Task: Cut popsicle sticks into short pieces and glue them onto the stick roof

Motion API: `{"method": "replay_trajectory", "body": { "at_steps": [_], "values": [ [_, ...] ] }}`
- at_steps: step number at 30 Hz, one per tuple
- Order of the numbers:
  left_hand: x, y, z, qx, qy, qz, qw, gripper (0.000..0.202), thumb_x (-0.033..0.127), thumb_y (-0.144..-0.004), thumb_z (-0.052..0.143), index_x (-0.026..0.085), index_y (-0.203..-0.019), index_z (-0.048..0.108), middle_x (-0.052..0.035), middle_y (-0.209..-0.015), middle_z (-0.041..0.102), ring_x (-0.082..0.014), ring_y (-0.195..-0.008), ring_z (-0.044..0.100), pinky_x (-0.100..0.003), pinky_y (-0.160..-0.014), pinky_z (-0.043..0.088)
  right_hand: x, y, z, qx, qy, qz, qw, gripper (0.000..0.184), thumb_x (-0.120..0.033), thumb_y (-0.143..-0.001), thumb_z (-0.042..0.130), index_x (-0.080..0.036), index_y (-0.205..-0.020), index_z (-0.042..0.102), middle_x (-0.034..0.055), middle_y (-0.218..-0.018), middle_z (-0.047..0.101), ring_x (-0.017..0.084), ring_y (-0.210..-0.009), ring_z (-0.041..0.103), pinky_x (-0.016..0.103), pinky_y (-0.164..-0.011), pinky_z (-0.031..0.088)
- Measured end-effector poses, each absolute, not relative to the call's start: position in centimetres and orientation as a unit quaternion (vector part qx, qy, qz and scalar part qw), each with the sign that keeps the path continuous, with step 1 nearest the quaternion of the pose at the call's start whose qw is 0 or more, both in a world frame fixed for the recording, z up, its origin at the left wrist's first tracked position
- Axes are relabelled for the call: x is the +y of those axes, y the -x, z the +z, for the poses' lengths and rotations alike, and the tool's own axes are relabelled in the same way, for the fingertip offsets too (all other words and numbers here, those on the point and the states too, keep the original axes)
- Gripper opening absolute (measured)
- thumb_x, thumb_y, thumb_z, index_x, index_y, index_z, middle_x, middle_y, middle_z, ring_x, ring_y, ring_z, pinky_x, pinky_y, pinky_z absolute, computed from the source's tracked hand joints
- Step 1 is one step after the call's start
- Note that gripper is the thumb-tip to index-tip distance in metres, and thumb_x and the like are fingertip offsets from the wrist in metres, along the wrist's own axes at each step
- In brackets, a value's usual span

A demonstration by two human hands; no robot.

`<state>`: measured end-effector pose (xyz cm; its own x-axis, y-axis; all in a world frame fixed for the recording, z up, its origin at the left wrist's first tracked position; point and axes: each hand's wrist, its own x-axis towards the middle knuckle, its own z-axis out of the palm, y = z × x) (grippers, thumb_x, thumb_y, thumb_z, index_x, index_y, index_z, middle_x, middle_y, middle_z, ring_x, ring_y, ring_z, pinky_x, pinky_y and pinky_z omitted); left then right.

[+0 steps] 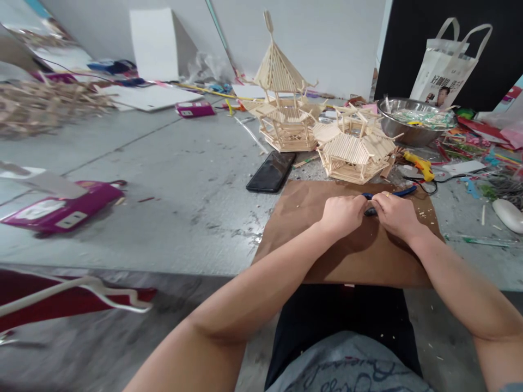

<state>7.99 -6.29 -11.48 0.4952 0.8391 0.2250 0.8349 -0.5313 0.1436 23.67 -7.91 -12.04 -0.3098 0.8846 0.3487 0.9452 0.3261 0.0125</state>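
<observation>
Grey floor [183, 179], two pavilions [281, 109] [355, 155], two hands [342, 215] [395, 216], perhaps pliers [403, 191]

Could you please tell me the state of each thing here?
Left hand, closed, against the pliers.
Right hand, closed on blue-handled pliers.
Phone, lying flat, screen dark.
Tall stick pagoda, standing upright.
Steel bowl, upright, full.
Tote bag, standing upright.
</observation>
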Motion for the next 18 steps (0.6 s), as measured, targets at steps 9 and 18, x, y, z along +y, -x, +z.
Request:
{"method": "replay_trajectory", "body": {
  "at_steps": [9, 18],
  "values": [
    [-5.5, -8.1, -11.9, 0.515, -0.828, 0.197, 0.100, 0.034, 0.036, -0.089, 0.036, 0.017, -0.086, 0.064, -0.0071, -0.077, 0.068, -0.0188, -0.069, 0.062, -0.025, -0.057, 0.037, -7.2, -24.4, -12.4, -0.781, 0.561, 0.029, 0.273, 0.033, -0.037, -0.091, 0.033, -0.019, -0.086, 0.061, 0.0056, -0.084, 0.068, 0.017, -0.077, 0.061, 0.025, -0.064, 0.037],
    [-4.1, -7.8, -13.1, 0.444, -0.770, 0.349, 0.299, 0.024, 0.037, -0.078, 0.053, 0.016, -0.082, 0.063, -0.0023, -0.072, 0.066, -0.0122, -0.063, 0.056, -0.021, -0.059, 0.039, -6.6, -24.9, -12.6, -0.791, 0.514, 0.119, 0.311, 0.029, -0.031, -0.087, 0.043, -0.019, -0.098, 0.067, 0.0071, -0.092, 0.071, 0.019, -0.083, 0.064, 0.030, -0.075, 0.046]
  ]
}}
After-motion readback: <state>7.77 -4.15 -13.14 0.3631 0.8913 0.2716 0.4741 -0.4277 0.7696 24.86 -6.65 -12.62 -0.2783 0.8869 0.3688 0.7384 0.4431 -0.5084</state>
